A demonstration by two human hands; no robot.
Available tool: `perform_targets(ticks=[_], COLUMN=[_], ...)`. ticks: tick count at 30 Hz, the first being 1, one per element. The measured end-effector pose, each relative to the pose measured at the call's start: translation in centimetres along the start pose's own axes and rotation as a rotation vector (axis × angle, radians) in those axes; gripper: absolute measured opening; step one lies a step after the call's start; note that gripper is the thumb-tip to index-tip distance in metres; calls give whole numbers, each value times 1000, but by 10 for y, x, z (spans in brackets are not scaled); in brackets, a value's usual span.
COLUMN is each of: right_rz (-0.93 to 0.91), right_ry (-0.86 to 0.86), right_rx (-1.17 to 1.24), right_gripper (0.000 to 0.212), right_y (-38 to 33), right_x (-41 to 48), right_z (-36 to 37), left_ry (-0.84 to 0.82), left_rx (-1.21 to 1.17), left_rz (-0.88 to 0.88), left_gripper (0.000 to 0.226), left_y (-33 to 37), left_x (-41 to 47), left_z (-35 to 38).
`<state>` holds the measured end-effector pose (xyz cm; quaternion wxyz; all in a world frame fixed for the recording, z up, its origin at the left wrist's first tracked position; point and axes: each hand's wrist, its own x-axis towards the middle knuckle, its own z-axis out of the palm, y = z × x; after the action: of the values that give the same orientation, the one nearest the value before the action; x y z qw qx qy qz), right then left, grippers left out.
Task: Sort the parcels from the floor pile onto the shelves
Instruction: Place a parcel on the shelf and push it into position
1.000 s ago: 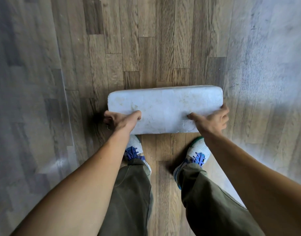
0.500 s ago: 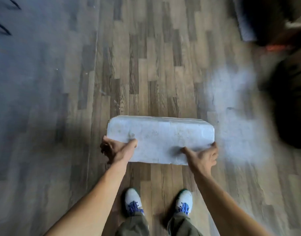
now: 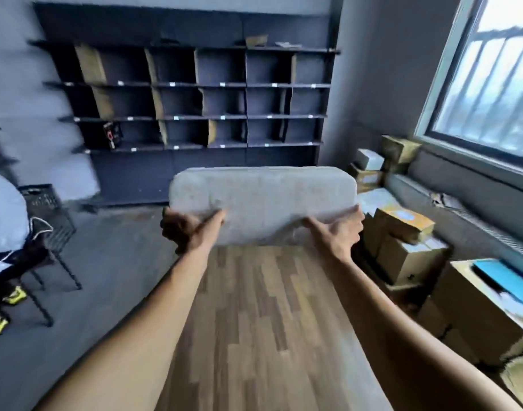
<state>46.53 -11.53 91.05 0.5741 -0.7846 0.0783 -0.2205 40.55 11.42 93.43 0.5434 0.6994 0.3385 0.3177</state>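
Long pale grey parcel is held up at frame centre, long side level, both arms stretched out. Left hand grips the lower-left corner, thumb on the near face, fingers wrapped behind. Right hand grips the lower-right corner the same way. The parcel is in the air, off the floor, and its top edge overlaps the base panel of the dark shelves at 12 o'clock. The shelves have rows of open cubbies, cardboard dividers, and small white labels on the front edges. A small dark item sits in a bottom-row cubby at 10 o'clock. A wood floor strip runs open from 6 o'clock up to under the parcel, with grey floor left of it. Cardboard boxes are piled at 3 to 4 o'clock, near the right hand, below the window at 2 o'clock. A black wire chair stands at 9 o'clock, with a seated person cut off by the left edge. The frame is motion-blurred
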Motion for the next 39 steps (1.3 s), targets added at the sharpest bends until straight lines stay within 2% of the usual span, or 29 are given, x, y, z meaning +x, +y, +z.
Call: perform_targets(ticks=[2,8,11,19,23,26,29,31,34,36,39], right_rz=[-51,-197,-303,-429,-441,-457,-428,-416,-437,-446,-455], right_ry=[35,61,69,57,47,65,56,42,10,-33,-84], right_rx=[65,227,240,260,280,324,362,388,396,387,400], right_gripper=[109,122,123,126,127,127,130,134,143,137,132], right_y=[-31,-89,-118,-165,-179,-195,-217,-234,-253,-262,-272], right_x=[41,172,236,355,405,450,502,536,589,629,691], right_z=[-7,-26,-36,-14,25,66,107,133,164,178,200], left_ry=[10,-24,-5,-17,-7,-47,-132,-132,-126,-155,-259], left_rx=[-28,-100,-160,-216,-266,-292,-350,-400,-461,-478,-449], left_rz=[64,225,303,376,437,466,474,477,499,526,555], left_gripper=[102,123,120,133,131,118,128,129,105,85,91], left_y=[42,163,214,278,299,319,344,358,383,391,400], left_x=[16,44,65,121,173,231,292,344,367,386,420], left_z=[25,100,131,206,241,271,300,327,344,364,392])
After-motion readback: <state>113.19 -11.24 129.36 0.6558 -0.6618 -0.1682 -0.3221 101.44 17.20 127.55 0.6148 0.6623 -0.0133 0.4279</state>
